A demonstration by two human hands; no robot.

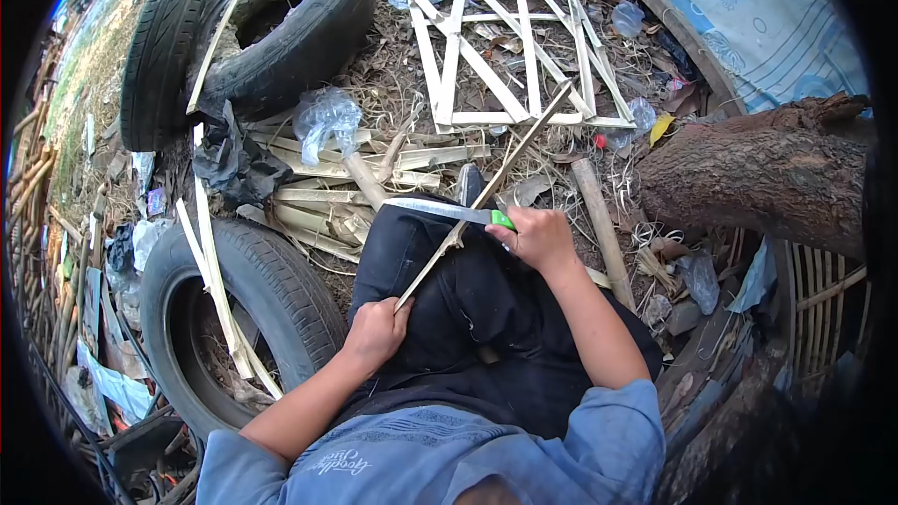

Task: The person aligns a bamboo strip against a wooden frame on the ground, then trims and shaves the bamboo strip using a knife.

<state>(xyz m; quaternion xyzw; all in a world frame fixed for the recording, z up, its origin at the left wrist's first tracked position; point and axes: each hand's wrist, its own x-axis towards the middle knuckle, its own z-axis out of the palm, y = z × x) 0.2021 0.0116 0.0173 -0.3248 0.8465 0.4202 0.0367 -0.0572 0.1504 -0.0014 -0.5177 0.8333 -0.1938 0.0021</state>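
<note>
A long, thin strip of split wood, perhaps bamboo (505, 168), runs slantwise over my dark-trousered legs. My left hand (376, 332) is closed round its lower end. In my right hand (538, 236) is a knife (435, 209) with a green handle, gripped in the fist. Its blade points left and crosses the strip, close to or touching it. A curled shaving or split piece (456, 239) stands off the strip just below the blade. Beyond my knees, a flat lattice frame of pale strips (528, 51) lies on the ground.
Tyres (323, 33) stand at the upper left, and another tyre (304, 295) lies by my left side with pale strips (215, 262) across it. Split pieces (318, 196) are piled ahead. At right are a thick log (758, 168) and a wooden stick (603, 229). Plastic litter (327, 122) is scattered about.
</note>
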